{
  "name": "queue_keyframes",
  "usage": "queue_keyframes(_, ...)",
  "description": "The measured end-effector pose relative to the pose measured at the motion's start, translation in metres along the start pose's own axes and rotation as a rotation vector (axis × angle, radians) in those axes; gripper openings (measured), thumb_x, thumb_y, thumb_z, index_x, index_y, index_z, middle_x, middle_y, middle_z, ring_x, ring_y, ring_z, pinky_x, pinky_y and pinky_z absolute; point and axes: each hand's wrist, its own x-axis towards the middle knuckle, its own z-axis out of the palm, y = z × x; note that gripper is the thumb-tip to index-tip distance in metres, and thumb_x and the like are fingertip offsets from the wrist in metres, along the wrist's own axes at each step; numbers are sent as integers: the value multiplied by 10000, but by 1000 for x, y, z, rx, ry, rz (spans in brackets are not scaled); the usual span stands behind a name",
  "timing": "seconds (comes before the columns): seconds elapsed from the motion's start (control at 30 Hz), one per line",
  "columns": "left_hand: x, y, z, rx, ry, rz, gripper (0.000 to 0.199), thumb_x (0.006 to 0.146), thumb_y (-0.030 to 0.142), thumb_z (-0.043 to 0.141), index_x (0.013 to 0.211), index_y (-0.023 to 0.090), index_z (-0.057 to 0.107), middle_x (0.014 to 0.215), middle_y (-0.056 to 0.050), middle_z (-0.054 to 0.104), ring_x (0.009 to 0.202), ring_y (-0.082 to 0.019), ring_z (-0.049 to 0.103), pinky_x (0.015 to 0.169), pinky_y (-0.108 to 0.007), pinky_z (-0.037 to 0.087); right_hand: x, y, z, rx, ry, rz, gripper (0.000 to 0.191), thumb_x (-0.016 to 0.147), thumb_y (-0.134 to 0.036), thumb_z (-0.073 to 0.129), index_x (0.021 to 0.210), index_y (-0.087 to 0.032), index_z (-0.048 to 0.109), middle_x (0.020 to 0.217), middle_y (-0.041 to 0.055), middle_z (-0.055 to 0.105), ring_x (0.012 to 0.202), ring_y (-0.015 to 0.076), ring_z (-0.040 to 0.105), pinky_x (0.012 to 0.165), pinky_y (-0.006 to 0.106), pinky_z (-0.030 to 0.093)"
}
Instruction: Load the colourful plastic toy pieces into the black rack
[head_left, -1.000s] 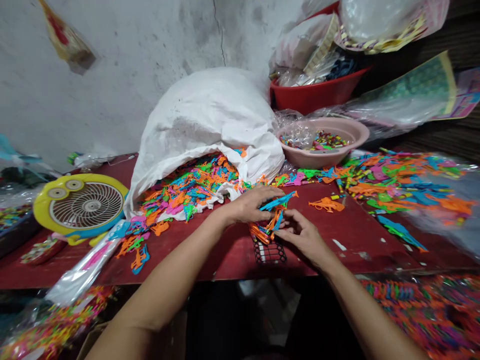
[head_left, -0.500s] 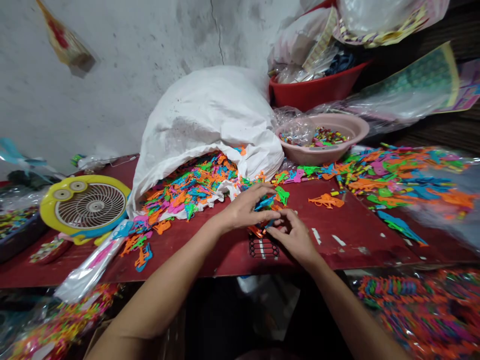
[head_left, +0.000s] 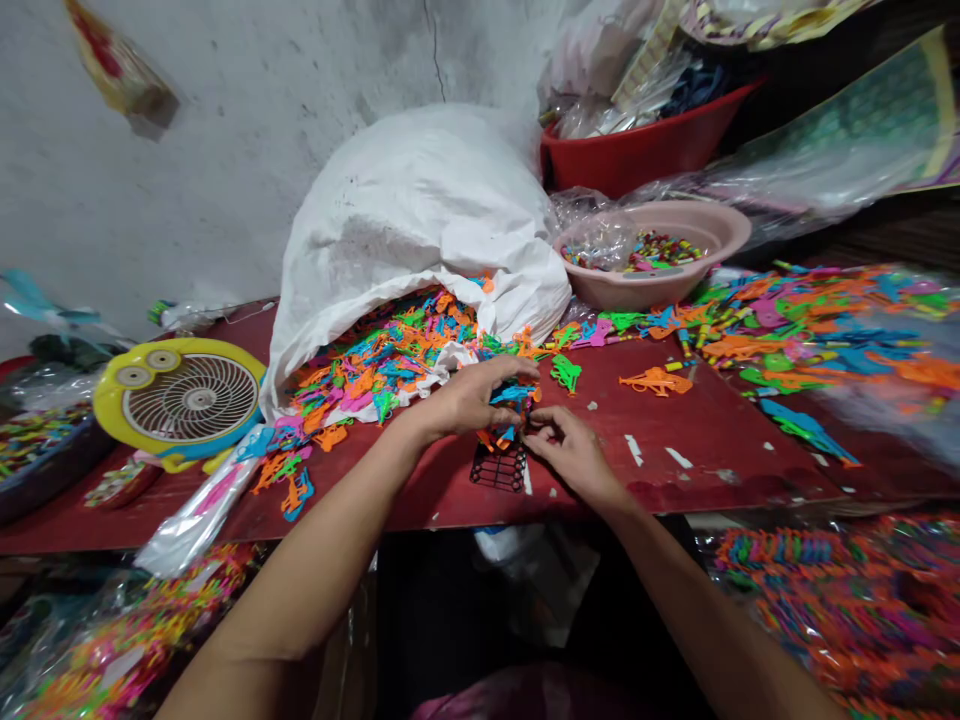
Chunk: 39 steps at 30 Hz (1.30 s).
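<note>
- Neon plastic toy guns, a small bunch held between both hands over the red table
- Left hand: fingers together, curled over the bunch from 9 o'clock
- Right hand: fingertips pinched on the bunch from 4 o'clock
- Black mesh rack: just below, at 6 o'clock
- White woven sack: 11 o'clock, heap of loose guns spilling out
- Pink plastic basin: 1 o'clock
- Yellow fan: 9 o'clock

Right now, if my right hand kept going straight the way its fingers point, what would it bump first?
Probably the small bunch of blue and orange plastic gun-shaped toys just ahead of your right hand. Its fingertips may already be touching them, but the depth is hard to tell.
</note>
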Motion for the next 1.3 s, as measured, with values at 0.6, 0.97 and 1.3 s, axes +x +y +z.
queue_keyframes(0.6,-10,-8,-11,-205,-50,-36,608,768,224,760,1334,282,543,1406,-75,541,1324,-246,491,1139,-445,362,17,-7,27,-145,106,-91,310,736,-298,716,970,-218,529,890,11,616,769,163,594,693,286,468)
queue_keyframes(0.97,-5,-9,-5,-75,82,24,365,794,308,742,1141,221,671,1240,-84,655,1188,-233,598,1048,-406,447,12,-58,43,-801,74,39,195,820,-188,605,1014,-165,595,1001,123,618,853,245,616,718,336,442)
queue_keyframes(1.3,-19,-4,-4,4,157,12,410,727,123,594,1109,232,695,1257,-64,670,1230,-254,584,1085,-444,423,17,1,34,-174,107,9,401,676,-107,516,1068,-181,560,991,72,613,836,181,620,759,325,522)
